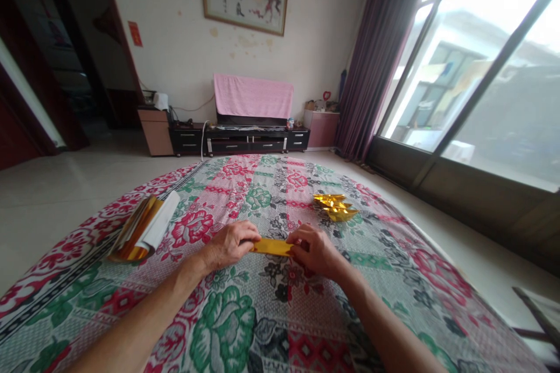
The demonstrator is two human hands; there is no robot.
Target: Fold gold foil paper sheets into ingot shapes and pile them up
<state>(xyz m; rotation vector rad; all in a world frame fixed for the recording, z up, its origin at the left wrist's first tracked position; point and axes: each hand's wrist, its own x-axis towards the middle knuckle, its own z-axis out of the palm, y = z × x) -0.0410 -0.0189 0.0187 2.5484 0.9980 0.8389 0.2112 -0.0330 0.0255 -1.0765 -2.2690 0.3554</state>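
Between my two hands stretches a narrow folded strip of gold paper (273,246), just above or on the flowered cloth. My left hand (231,243) pinches its left end, fingers closed around the edge. At the right end, my right hand (314,249) grips the strip between thumb and fingers. Beyond my right hand sit several folded gold paper ingots (339,209), shiny and boat-shaped. Off to the left lies a curled stack of gold paper sheets (142,227), with white backs showing on its right side.
The flowered cloth (262,198) covers a large rounded surface. Across the floor stands a low black cabinet (247,145), with a pink towel (254,96) draped over a screen on it. A purple curtain (376,63) hangs beside large windows at the right.
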